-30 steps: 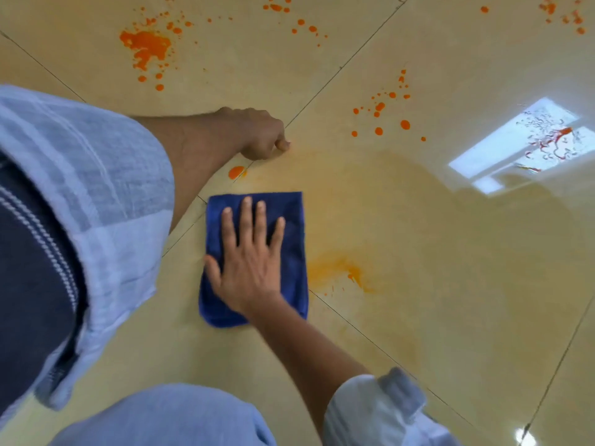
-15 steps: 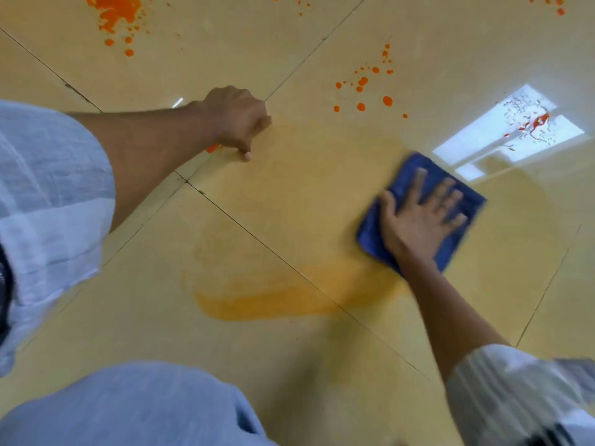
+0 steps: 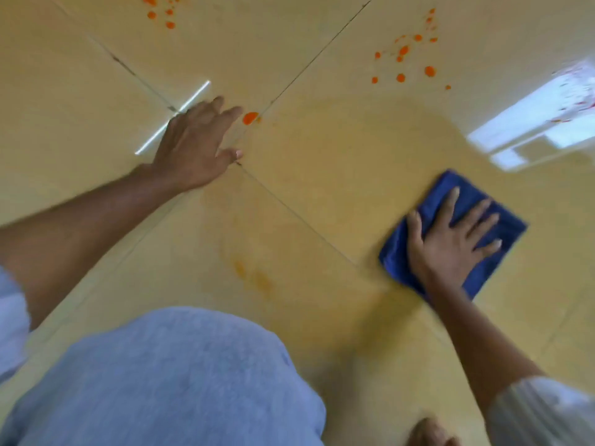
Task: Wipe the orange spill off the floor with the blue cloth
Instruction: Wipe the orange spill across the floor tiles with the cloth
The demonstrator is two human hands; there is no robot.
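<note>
A folded blue cloth point(image 3: 502, 252) lies flat on the beige floor tiles at the right. My right hand point(image 3: 450, 243) presses down on it with fingers spread. My left hand point(image 3: 196, 146) rests flat on the floor at the tile joint, fingers apart, holding nothing. An orange drop point(image 3: 250, 117) sits just beyond its fingertips. A cluster of orange drops point(image 3: 409, 59) lies farther off at the upper right, and more drops point(image 3: 161, 12) at the top edge. A faint orange smear point(image 3: 254, 278) stains the tile between my hands.
My knee in pale blue cloth point(image 3: 180, 381) fills the bottom left. A bright window reflection point(image 3: 541, 123) shines on the glossy tiles at the right. Dark grout lines point(image 3: 289, 204) cross near my left hand. A foot point(image 3: 428, 432) shows at the bottom edge.
My right hand has swept the cloth from the middle out to the right, thinning the orange smear. My left hand has opened from a fist to a flat palm.
</note>
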